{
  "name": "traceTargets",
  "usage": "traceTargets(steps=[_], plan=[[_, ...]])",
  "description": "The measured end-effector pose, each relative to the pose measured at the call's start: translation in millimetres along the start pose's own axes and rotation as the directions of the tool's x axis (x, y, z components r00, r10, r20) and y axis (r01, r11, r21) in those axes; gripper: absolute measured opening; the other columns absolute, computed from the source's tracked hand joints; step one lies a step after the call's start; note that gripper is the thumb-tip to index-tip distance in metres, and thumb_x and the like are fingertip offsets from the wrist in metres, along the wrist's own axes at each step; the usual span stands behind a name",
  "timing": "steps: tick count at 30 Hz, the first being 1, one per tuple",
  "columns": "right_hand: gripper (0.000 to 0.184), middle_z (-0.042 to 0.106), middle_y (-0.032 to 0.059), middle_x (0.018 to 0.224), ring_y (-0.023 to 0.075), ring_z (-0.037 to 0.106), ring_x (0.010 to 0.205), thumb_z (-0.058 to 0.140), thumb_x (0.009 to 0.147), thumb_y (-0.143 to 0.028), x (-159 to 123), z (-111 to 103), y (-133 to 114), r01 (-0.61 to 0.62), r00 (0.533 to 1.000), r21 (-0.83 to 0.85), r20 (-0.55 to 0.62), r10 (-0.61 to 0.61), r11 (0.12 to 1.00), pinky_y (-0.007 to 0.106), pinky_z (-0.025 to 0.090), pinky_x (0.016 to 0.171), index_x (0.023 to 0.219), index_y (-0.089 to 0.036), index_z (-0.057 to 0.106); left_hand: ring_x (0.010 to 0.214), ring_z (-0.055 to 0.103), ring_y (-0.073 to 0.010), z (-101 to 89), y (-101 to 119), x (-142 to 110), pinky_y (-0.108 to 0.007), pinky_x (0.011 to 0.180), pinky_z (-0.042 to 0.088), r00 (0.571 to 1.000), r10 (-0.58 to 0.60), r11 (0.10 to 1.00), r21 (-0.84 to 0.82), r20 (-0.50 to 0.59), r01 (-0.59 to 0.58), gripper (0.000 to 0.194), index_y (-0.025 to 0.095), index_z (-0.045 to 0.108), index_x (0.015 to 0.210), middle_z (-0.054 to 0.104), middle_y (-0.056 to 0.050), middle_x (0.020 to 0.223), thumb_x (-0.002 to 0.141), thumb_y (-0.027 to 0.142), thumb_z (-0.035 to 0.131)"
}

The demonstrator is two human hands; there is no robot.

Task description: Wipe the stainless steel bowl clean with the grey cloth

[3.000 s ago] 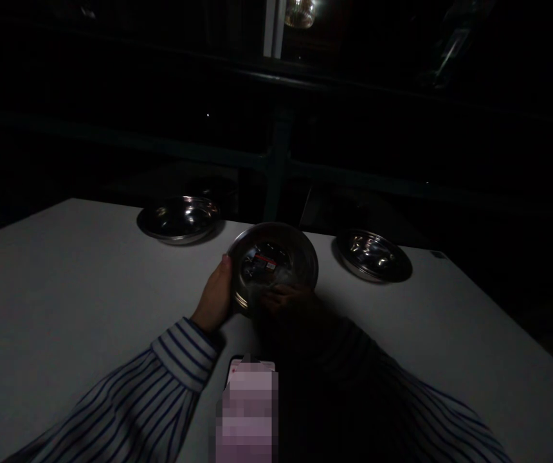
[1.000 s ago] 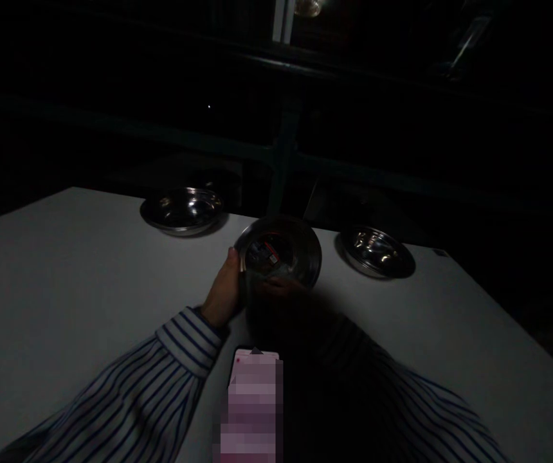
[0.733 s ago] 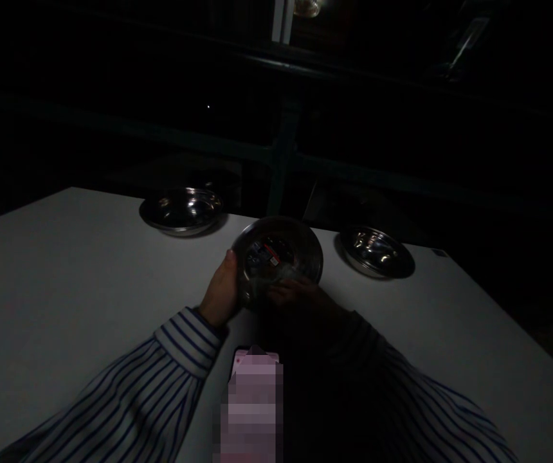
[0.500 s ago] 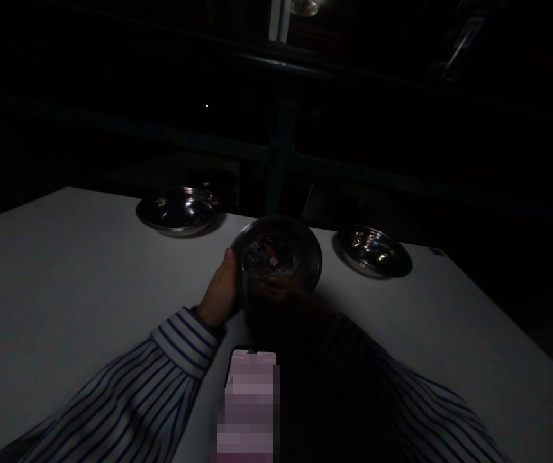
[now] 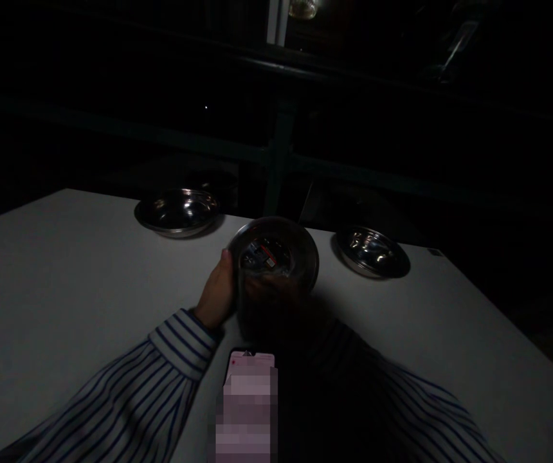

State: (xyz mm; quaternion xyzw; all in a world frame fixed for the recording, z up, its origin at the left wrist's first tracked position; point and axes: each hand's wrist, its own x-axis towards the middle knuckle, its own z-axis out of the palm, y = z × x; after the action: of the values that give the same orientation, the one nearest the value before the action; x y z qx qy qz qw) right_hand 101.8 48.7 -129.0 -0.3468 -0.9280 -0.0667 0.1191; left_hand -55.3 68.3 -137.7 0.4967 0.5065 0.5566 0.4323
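Note:
A shiny metal bowl (image 5: 300,247) with a dark printed label (image 5: 264,254) inside it is tilted toward me at the middle of the white table. My left hand (image 5: 216,292) grips its left rim, thumb up along the edge. My right hand (image 5: 281,302) is in front of the bowl's lower part, in deep shadow and blurred. Its fingers do not show clearly. A dark, faintly edged shape (image 5: 241,296) hangs by that hand, too dim to name. Both arms wear striped sleeves.
A second metal bowl (image 5: 177,225) stands at the table's far left edge, a third (image 5: 373,260) at the far right. A phone (image 5: 252,357) with a lit, pixelated screen is near me. The white table (image 5: 88,270) ends against a dark background with a frame bar (image 5: 276,167).
My right hand has shifted slightly left and down across the bowl's front. The left hand keeps its grip on the rim. The whole view has moved a little; the other bowls stay put.

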Motion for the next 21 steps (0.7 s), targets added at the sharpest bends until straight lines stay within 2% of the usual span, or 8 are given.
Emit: traceTargets(steps=[4, 7, 11, 13, 16, 21], plan=[[0.05, 0.044, 0.0083, 0.138, 0.0252, 0.042, 0.12, 0.036, 0.092, -0.039, 14, 11, -6, -0.018, 0.998, 0.012, -0.053, 0.019, 1.0, 0.043, 0.043, 0.089, 0.134, -0.013, 0.037, 0.117, 0.052, -0.0245, 2.1, 5, -4, -0.037, 0.103, 0.033, 0.998, 0.051, 0.991, 0.127, -0.02, -0.048, 0.075, 0.015, 0.06, 0.116, 0.064, -0.01, 0.118, 0.082, 0.067, 0.019], [0.046, 0.045, 0.0066, 0.138, 0.0245, 0.043, 0.12, 0.036, 0.092, -0.036, 9, 18, -1, -0.01, 0.998, 0.015, -0.063, 0.011, 1.0, 0.043, 0.041, 0.093, 0.133, -0.016, 0.04, 0.115, 0.053, -0.0253, 0.1, 4, -4, -0.038, 0.103, 0.034, 0.998, 0.058, 0.986, 0.157, -0.016, -0.055, 0.075, 0.014, 0.061, 0.115, 0.065, -0.01, 0.115, 0.082, 0.067, 0.019], [0.036, 0.057, 0.0035, 0.125, 0.0198, 0.052, 0.11, 0.031, 0.094, -0.025, -7, 21, 8, -0.01, 0.999, 0.022, -0.032, 0.01, 1.0, 0.042, 0.039, 0.096, 0.125, -0.023, 0.05, 0.113, 0.054, -0.0253, -3.3, -2, 0, -0.04, 0.101, 0.035, 0.999, 0.028, 0.999, 0.025, -0.04, -0.027, 0.076, 0.014, 0.06, 0.116, 0.064, -0.011, 0.117, 0.081, 0.068, 0.021], [0.037, 0.059, 0.0029, 0.124, 0.021, 0.052, 0.111, 0.031, 0.095, -0.028, -12, 18, 8, -0.012, 0.999, 0.017, -0.046, 0.013, 1.0, 0.044, 0.038, 0.097, 0.125, -0.022, 0.049, 0.113, 0.055, -0.0251, -3.7, -4, 2, -0.04, 0.1, 0.037, 1.0, 0.008, 0.999, -0.042, -0.007, -0.008, 0.075, 0.014, 0.058, 0.119, 0.064, -0.011, 0.117, 0.081, 0.068, 0.022], [0.041, 0.051, 0.0008, 0.133, 0.0231, 0.045, 0.119, 0.027, 0.096, -0.033, -9, 10, 5, -0.047, 0.995, -0.012, -0.087, 0.045, 0.999, 0.044, 0.037, 0.097, 0.13, -0.02, 0.044, 0.116, 0.053, -0.0249, -2.0, -3, 1, -0.04, 0.1, 0.037, 0.999, -0.002, 0.998, -0.063, 0.038, 0.005, 0.074, 0.014, 0.056, 0.122, 0.064, -0.011, 0.118, 0.082, 0.067, 0.024], [0.048, 0.039, 0.0037, 0.142, 0.0262, 0.036, 0.126, 0.035, 0.093, -0.039, 12, 0, 4, -0.095, 0.991, -0.046, -0.098, 0.09, 0.994, 0.044, 0.043, 0.089, 0.135, -0.016, 0.037, 0.118, 0.051, -0.0254, 3.2, 7, -4, -0.037, 0.103, 0.034, 0.998, 0.037, 0.996, 0.083, 0.058, -0.042, 0.076, 0.015, 0.059, 0.118, 0.063, -0.01, 0.119, 0.08, 0.069, 0.023]])
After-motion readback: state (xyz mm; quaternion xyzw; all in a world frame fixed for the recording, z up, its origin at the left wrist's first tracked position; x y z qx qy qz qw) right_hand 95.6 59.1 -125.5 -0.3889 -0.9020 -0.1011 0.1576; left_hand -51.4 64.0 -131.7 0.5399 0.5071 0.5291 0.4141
